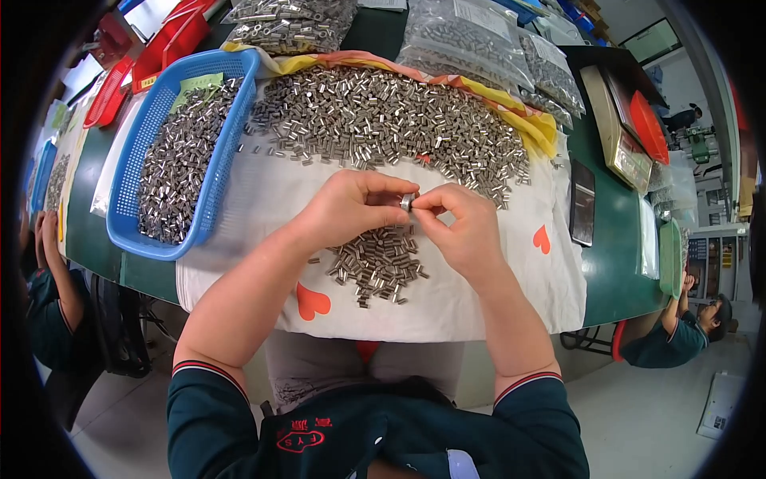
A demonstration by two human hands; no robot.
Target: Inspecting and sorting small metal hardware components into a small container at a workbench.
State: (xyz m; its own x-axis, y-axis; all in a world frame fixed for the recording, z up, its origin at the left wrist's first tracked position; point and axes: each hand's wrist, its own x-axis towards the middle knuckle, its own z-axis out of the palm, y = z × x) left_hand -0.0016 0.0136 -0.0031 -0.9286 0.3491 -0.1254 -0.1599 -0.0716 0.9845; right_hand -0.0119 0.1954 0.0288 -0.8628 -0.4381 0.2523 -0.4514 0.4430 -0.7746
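Observation:
Above a white cloth (239,215) my two hands meet at the middle. Between the thumb and fingers of my left hand (351,206) is a small shiny metal sleeve (408,201). The fingertips of my right hand (463,222) pinch together at its right side; whether they hold a separate piece is too small to tell. Just below the hands lies a small pile of metal sleeves (375,267). A much larger heap of loose sleeves (359,108) spreads across the cloth beyond them.
At the left a blue plastic basket (120,199) holds many metal pieces. Clear bags of metal parts (467,48) line the far side. A dark phone-like slab (583,203) lies right of the cloth on the green table (614,263). Co-workers sit left and right (678,331).

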